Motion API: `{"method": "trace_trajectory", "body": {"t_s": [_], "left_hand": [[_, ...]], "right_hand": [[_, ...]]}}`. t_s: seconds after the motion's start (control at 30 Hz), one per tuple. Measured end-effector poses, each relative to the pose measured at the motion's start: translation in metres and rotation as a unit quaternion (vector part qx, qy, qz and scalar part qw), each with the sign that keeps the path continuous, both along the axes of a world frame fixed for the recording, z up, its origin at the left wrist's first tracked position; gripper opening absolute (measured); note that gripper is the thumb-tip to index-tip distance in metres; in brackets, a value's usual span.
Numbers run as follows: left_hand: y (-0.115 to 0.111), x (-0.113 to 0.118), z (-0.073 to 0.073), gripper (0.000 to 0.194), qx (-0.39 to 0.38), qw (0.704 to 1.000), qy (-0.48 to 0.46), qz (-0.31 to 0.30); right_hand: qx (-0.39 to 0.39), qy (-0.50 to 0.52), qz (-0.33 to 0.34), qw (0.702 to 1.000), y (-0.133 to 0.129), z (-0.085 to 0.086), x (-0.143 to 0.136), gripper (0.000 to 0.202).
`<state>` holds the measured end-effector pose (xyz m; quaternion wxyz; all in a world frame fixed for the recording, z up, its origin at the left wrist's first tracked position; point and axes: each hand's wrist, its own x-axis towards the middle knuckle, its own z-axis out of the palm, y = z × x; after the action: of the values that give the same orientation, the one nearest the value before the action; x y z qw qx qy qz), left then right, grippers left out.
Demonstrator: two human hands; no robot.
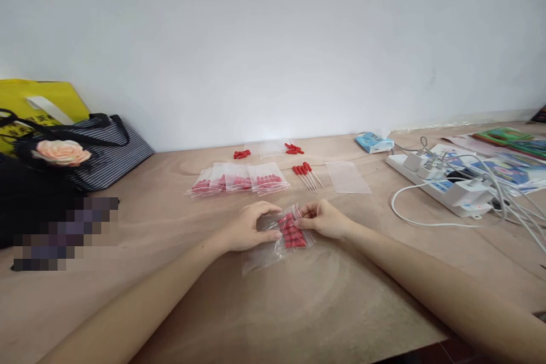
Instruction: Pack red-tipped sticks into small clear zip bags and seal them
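My right hand (323, 219) pinches the edge of a zip bag (293, 234) holding several red pieces, low over the table. My left hand (251, 228) curves round the other side, thumb and fingers on a clear plastic bag (261, 257) that spreads below it. The overlap of the two plastic layers is hard to make out. Beyond my hands lie overlapping filled zip bags (239, 177) with red contents. Several thin pale sticks with red heads (307, 176) lie side by side, left of a flat translucent bag (348, 177).
Loose red pieces (242, 154) and a further red pile (294, 149) lie near the wall. On the right are a white power strip (443, 185) with tangled cables and a blue packet (373, 142). A striped bag (108, 151) and yellow bag (63, 99) stand left.
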<state>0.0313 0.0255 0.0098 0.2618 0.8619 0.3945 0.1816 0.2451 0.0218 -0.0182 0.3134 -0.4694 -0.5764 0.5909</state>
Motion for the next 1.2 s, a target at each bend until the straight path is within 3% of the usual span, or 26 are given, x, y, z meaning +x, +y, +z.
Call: {"method": "trace_trajectory", "body": {"t_s": [0.13, 0.23, 0.33, 0.5, 0.63, 0.67, 0.77, 0.83, 0.93, 1.07, 1.2], "left_hand": [[0.016, 0.018, 0.006, 0.066, -0.1, 0.994, 0.04, 0.017], [0.022, 0.026, 0.012, 0.046, -0.169, 0.983, 0.065, 0.003], [0.021, 0.028, 0.017, 0.028, -0.238, 0.971, 0.026, -0.019], [0.018, 0.014, 0.032, 0.03, -0.301, 0.949, -0.093, -0.006], [0.026, -0.014, 0.058, 0.039, -0.233, 0.953, -0.181, 0.065], [0.03, -0.021, 0.064, 0.038, -0.191, 0.956, -0.205, 0.089], [0.047, -0.035, 0.073, 0.041, -0.041, 0.946, -0.285, 0.149], [0.062, -0.038, 0.069, 0.037, 0.058, 0.935, -0.298, 0.185], [0.084, -0.037, 0.052, 0.024, 0.137, 0.938, -0.242, 0.209], [0.102, -0.04, 0.027, 0.016, 0.135, 0.967, -0.113, 0.185], [0.103, -0.052, 0.023, 0.028, 0.121, 0.982, 0.021, 0.144]], "right_hand": [[-0.007, 0.013, -0.014, 1.0, -0.001, 0.002, 0.001, 0.025], [0.004, 0.033, -0.004, 0.999, -0.004, 0.003, 0.001, 0.03], [0.019, 0.044, 0.011, 0.999, -0.006, 0.004, 0.0, 0.035], [0.046, 0.012, -0.002, 0.999, -0.004, 0.006, 0.012, 0.035], [0.17, -0.099, -0.087, 0.976, 0.011, 0.006, 0.041, 0.027], [0.22, -0.152, -0.121, 0.956, 0.017, 0.005, 0.05, 0.025], [0.322, -0.353, -0.205, 0.854, 0.035, 0.001, 0.078, 0.018], [0.339, -0.427, -0.229, 0.806, 0.044, -0.003, 0.092, 0.019], [0.321, -0.491, -0.238, 0.774, 0.052, -0.01, 0.104, 0.025], [0.237, -0.543, -0.236, 0.77, 0.053, -0.012, 0.107, 0.039], [0.167, -0.543, -0.273, 0.777, 0.055, -0.01, 0.11, 0.057]]}}
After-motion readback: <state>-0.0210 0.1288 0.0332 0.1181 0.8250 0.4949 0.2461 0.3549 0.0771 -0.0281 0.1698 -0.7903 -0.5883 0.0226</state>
